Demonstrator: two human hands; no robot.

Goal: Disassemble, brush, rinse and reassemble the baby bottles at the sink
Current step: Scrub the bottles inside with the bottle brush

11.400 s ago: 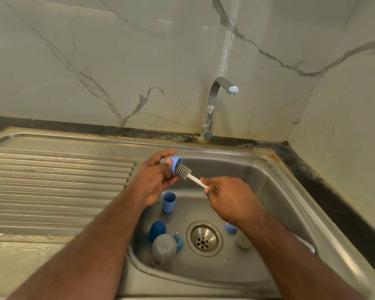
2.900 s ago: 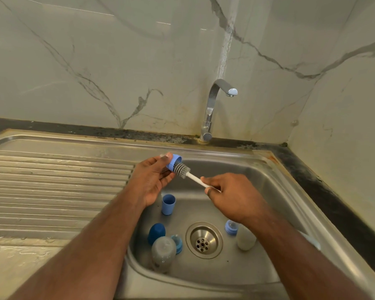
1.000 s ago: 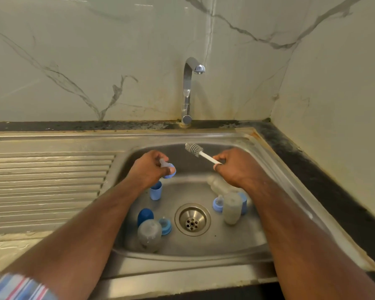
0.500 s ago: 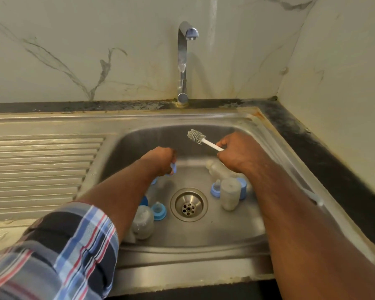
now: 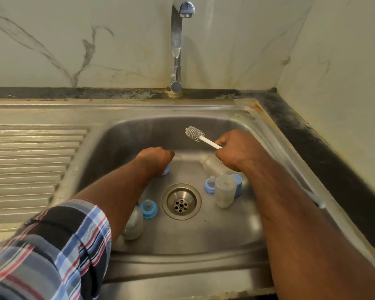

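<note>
In the head view, a blue collar is gripped low in the sink by the curled left hand, while the brush is clasped above the bottles by the right hand.

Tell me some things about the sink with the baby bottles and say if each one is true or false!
1. The right hand holds a white-handled brush. True.
2. Water is pouring from the tap. False: no water shows coming out of it.
3. The left hand is down in the sink, on a blue bottle part. True.
4. The brush head is inside a bottle. False: it sticks up in the air, above the basin.
5. The drain is covered by a bottle. False: it is open, with a blue ring and teat beside it.
</note>
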